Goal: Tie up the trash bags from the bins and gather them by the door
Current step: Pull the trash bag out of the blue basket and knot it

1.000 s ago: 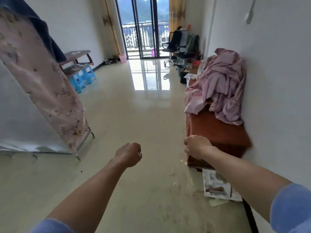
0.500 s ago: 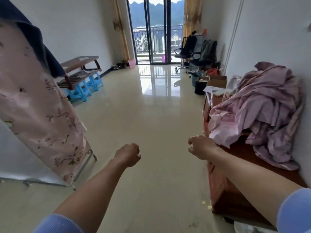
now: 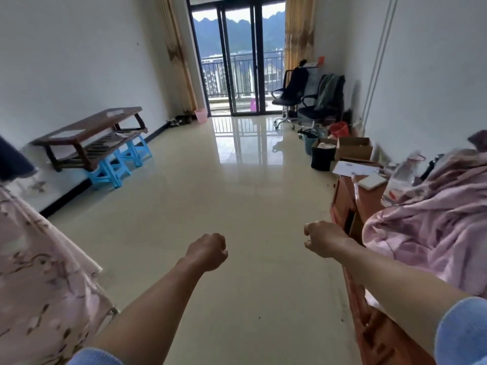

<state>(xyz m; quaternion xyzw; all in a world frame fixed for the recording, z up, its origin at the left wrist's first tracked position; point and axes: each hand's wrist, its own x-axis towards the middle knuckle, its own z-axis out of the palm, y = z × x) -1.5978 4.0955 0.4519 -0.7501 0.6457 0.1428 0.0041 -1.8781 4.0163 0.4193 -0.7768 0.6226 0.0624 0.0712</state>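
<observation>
Pink plastic bin (image 3: 200, 115) upper centre by the balcony door (image 3: 238, 61), black bin (image 3: 322, 159) middle right. Left hand (image 3: 208, 252) and right hand (image 3: 322, 239) lower centre, apart, curled on nothing, probably free for the tying ahead

Light blue, softly ribbed knit left sleeve (image 3: 95, 356) ending near the elbow, matching light blue knit right sleeve (image 3: 463, 330) with a thick rounded cuff, forearms bare below both cuffs, bare left hand (image 3: 208, 251), bare right hand (image 3: 322, 242)

Glossy cream floor (image 3: 210, 206) runs between white walls (image 3: 79, 54) to balcony doors (image 3: 237, 61).
</observation>
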